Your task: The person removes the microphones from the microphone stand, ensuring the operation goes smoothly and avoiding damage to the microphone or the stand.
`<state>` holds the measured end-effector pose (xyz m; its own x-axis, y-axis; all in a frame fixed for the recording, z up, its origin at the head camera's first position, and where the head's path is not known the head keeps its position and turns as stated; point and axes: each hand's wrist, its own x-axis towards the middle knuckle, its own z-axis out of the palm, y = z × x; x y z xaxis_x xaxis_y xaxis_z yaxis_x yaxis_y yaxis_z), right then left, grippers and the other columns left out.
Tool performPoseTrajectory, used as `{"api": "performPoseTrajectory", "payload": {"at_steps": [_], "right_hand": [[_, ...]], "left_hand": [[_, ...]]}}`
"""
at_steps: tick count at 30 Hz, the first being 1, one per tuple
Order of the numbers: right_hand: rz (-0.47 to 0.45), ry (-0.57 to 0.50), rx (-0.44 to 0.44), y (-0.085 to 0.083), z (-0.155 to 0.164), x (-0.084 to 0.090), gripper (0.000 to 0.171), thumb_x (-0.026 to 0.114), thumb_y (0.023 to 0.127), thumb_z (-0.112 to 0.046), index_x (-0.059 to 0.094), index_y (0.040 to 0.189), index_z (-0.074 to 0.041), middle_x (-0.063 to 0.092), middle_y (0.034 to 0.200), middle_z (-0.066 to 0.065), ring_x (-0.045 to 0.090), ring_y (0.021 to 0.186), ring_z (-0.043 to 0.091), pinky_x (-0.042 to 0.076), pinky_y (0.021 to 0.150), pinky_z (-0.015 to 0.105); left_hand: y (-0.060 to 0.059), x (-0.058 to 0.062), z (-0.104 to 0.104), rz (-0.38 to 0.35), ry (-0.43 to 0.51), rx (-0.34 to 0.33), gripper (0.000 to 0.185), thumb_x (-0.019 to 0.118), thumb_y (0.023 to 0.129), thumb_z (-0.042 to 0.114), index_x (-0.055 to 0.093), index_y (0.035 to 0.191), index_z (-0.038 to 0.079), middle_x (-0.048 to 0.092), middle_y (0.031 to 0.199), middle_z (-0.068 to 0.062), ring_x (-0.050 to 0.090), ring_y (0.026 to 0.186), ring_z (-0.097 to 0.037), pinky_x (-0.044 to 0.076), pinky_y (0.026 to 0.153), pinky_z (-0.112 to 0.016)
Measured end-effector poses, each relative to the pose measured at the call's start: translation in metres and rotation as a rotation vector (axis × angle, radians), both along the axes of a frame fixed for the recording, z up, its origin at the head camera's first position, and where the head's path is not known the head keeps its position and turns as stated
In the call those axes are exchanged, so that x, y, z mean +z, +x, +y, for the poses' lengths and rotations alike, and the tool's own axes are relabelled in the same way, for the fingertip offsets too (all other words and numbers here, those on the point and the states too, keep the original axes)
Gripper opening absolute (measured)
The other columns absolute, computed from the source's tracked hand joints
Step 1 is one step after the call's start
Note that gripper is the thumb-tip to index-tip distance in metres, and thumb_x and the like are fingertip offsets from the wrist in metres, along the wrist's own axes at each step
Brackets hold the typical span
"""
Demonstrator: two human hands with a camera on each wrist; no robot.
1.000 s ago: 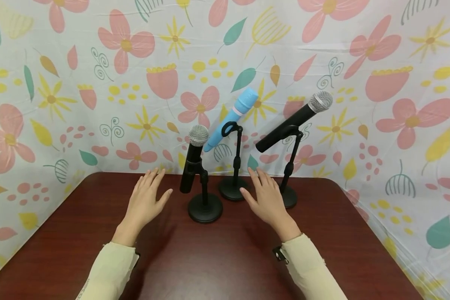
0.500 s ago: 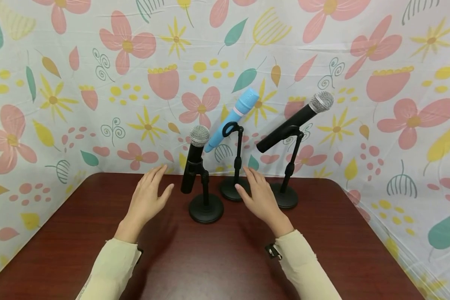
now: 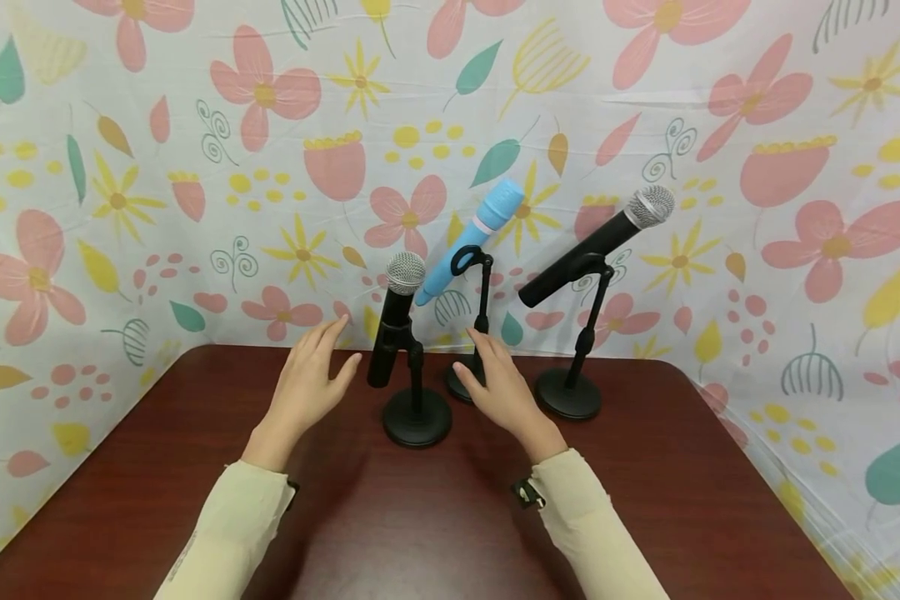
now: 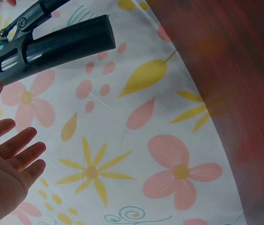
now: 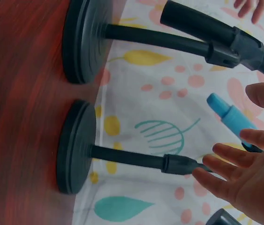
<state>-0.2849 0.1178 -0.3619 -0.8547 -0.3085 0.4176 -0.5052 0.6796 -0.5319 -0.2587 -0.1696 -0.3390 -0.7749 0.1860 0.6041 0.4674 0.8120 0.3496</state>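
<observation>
Three microphones stand on the dark red table [image 3: 435,517]. The nearest is a black microphone [image 3: 393,321] on a round-based stand [image 3: 417,415]. Behind it are a blue microphone [image 3: 471,240] on its stand [image 3: 482,308] and a second black microphone [image 3: 596,244] on the right stand [image 3: 570,392]. My left hand [image 3: 317,373] is open, fingers spread, just left of the nearest microphone [image 4: 52,47] without touching it. My right hand [image 3: 493,379] is open on that microphone's right, in front of the blue one's base. In the right wrist view its fingers [image 5: 216,176] lie close to that stand's pole [image 5: 132,158].
A floral cloth backdrop [image 3: 157,208] walls the table on the back and both sides. The right stand's base [image 3: 567,394] sits just right of my right hand. Bare tabletop lies between my cream sleeves [image 3: 228,525] and the front edge.
Both hands have moved forward towards the microphones. My right hand has shifted left, from the right stand's base to in front of the blue microphone's base.
</observation>
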Motion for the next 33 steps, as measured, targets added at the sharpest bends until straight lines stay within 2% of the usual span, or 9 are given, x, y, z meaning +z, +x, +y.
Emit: {"api": "performPoseTrajectory", "payload": {"at_steps": [6, 12, 19, 29, 33], "right_hand": [[-0.067, -0.058, 0.062, -0.006, -0.012, -0.004, 0.066, 0.052, 0.099, -0.036, 0.023, 0.153, -0.011, 0.029, 0.153, 0.015, 0.027, 0.140, 0.034, 0.027, 0.110, 0.054], [-0.101, -0.105, 0.081, -0.013, -0.025, -0.008, 0.066, 0.054, 0.099, -0.035, 0.024, 0.153, -0.013, 0.025, 0.156, 0.013, 0.020, 0.143, 0.036, 0.022, 0.112, 0.055], [-0.124, -0.165, 0.108, -0.019, -0.035, -0.015, 0.065, 0.056, 0.099, -0.028, 0.025, 0.152, -0.009, 0.034, 0.150, 0.016, 0.041, 0.131, 0.037, 0.037, 0.104, 0.053], [-0.205, -0.175, 0.123, -0.023, -0.043, -0.028, 0.063, 0.061, 0.096, -0.017, 0.030, 0.150, -0.007, 0.040, 0.145, 0.018, 0.049, 0.124, 0.037, 0.046, 0.095, 0.050], [-0.256, -0.197, 0.141, -0.028, -0.051, -0.030, 0.054, 0.061, 0.096, -0.017, 0.041, 0.144, -0.005, 0.050, 0.138, 0.018, 0.054, 0.121, 0.035, 0.048, 0.094, 0.047]], "left_hand": [[-0.002, 0.007, 0.005, 0.040, 0.019, -0.017, 0.058, 0.064, 0.093, 0.020, 0.042, 0.144, 0.004, 0.047, 0.137, -0.020, 0.042, 0.127, -0.039, 0.035, 0.102, -0.056], [-0.005, 0.014, 0.011, 0.051, 0.037, -0.049, 0.058, 0.065, 0.093, 0.018, 0.041, 0.144, 0.003, 0.049, 0.135, -0.020, 0.045, 0.123, -0.038, 0.037, 0.101, -0.054], [-0.009, 0.017, 0.018, 0.047, 0.071, -0.075, 0.058, 0.064, 0.093, 0.019, 0.041, 0.144, 0.003, 0.049, 0.134, -0.019, 0.046, 0.121, -0.037, 0.037, 0.101, -0.054], [-0.018, 0.017, 0.027, -0.007, 0.111, -0.141, 0.058, 0.061, 0.096, 0.022, 0.037, 0.147, 0.006, 0.044, 0.142, -0.016, 0.038, 0.133, -0.034, 0.035, 0.106, -0.052], [-0.021, 0.017, 0.025, -0.015, 0.126, -0.145, 0.058, 0.061, 0.096, 0.020, 0.037, 0.146, 0.004, 0.043, 0.143, -0.016, 0.037, 0.134, -0.035, 0.034, 0.106, -0.053]]}}
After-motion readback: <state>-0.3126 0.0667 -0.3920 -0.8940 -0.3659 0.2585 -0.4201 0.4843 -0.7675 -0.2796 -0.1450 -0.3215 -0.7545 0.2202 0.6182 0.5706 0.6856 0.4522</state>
